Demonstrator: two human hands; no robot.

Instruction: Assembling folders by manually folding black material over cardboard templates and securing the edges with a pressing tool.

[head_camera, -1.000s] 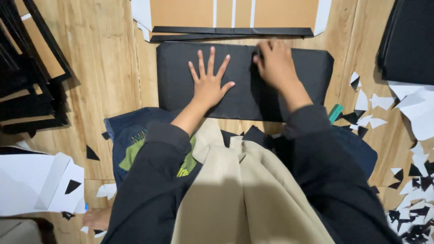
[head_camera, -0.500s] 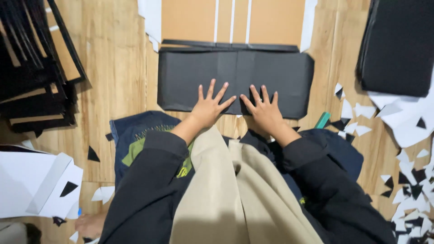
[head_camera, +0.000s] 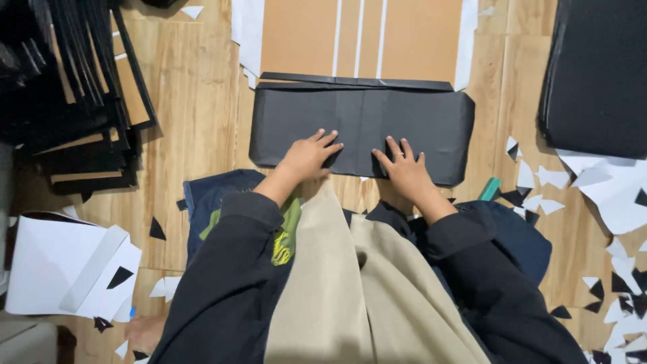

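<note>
A wooden floor fills the view, and the person sits on it looking down over dark sleeves and a beige garment draped across the lap. At the top, a tan cardboard sheet with white strips lies flat, and its near edge is just beside the far edge of a long folded black paper sheet that lies crosswise in front of the person. To the right, a large black sheet stack rests on the floor, with white paper and small black and white paper scraps scattered below it. To the left, a leaning pile of black-edged boards stands well apart from the folded sheet, and a white folded paper piece lies nearer the person's side. A small teal tool pokes out just beside the right forearm. The left hand rests on the near edge of the black sheet, left of its centre crease, fingers loosely curled and pressing down, gripping nothing. The right hand lies flat on the same near edge, right of the crease, fingers spread, a ring on one finger.
</note>
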